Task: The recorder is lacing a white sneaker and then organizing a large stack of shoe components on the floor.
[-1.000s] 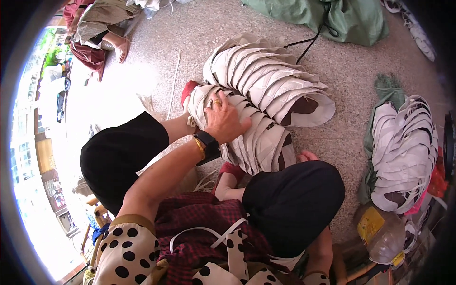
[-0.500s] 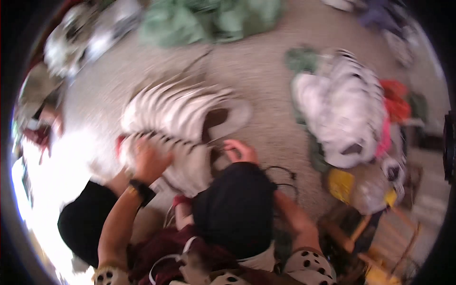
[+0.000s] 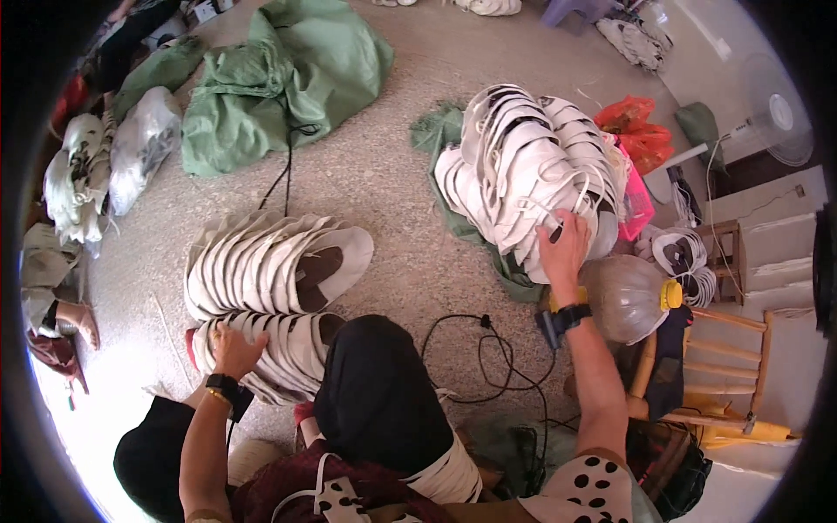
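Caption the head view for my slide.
Left hand on nested pale shoe uppers, right hand at a white pile of more.

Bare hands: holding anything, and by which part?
The left hand touches the nearer off-white shoe-upper stack, left end; the right hand, the white shoe-upper pile, near end. Gripping: unclear.

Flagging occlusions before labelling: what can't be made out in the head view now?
All head view:
Right hand: its back hides whether its grip is closed on a piece of the white stack.
Left hand: hides the pieces beneath its palm.
Near stack: right end, behind the black-clad knee.
Green sack: its cloth hides any contents.
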Action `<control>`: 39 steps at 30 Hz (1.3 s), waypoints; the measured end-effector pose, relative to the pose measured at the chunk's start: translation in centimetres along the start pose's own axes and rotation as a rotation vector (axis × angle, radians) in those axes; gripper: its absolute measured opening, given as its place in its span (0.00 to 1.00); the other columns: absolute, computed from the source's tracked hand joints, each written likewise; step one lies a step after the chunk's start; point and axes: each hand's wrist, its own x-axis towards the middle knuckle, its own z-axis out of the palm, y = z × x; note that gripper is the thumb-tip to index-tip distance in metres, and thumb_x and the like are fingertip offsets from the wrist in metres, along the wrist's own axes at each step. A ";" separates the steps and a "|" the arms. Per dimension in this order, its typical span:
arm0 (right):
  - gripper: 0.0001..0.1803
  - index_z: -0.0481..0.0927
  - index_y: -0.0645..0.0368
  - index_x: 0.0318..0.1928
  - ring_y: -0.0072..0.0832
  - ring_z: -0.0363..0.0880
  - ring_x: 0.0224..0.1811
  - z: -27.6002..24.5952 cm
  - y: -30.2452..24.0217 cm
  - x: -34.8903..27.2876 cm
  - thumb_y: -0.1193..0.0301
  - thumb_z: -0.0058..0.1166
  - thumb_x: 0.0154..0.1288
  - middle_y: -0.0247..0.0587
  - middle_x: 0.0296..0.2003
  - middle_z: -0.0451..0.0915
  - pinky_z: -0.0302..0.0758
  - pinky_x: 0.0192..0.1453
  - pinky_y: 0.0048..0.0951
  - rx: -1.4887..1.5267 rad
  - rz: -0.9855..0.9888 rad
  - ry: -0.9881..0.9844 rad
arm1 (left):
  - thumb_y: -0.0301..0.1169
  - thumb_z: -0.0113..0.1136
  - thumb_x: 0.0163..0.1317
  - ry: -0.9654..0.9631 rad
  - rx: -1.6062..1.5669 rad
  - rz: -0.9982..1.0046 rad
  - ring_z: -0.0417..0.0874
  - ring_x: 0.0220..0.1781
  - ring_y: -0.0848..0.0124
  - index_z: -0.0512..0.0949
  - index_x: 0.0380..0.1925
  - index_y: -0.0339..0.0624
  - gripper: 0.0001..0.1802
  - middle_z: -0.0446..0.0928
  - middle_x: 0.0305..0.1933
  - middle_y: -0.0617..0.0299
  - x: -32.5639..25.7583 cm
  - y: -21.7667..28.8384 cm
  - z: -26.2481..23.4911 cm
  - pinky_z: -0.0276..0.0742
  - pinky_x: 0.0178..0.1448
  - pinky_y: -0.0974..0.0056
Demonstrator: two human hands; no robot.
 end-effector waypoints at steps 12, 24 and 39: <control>0.16 0.75 0.66 0.38 0.55 0.76 0.34 -0.2 -3.6 0.7 0.65 0.41 0.72 0.60 0.29 0.78 0.70 0.39 0.48 0.133 0.059 -0.750 | 0.49 0.62 0.57 0.490 -0.363 0.326 0.79 0.42 0.55 0.81 0.38 0.43 0.21 0.79 0.38 0.49 -0.6 -1.9 1.2 0.74 0.49 0.53; 0.13 0.77 0.70 0.34 0.58 0.75 0.27 -12.2 -36.4 1.9 0.69 0.47 0.64 0.64 0.23 0.74 0.66 0.31 0.51 0.446 -0.626 -0.856 | 0.44 0.52 0.70 0.048 -1.394 1.023 0.77 0.38 0.74 0.79 0.43 0.33 0.21 0.79 0.32 0.60 -13.2 6.5 -14.3 0.73 0.46 0.65; 0.22 0.78 0.72 0.32 0.59 0.71 0.28 -5.3 -10.9 3.5 0.60 0.46 0.70 0.64 0.24 0.75 0.66 0.33 0.51 0.335 -0.450 -0.479 | 0.38 0.50 0.70 -0.231 -2.048 0.983 0.52 0.16 0.84 0.74 0.30 0.44 0.13 0.54 0.16 0.79 -12.3 -1.5 -18.6 0.45 0.19 0.73</control>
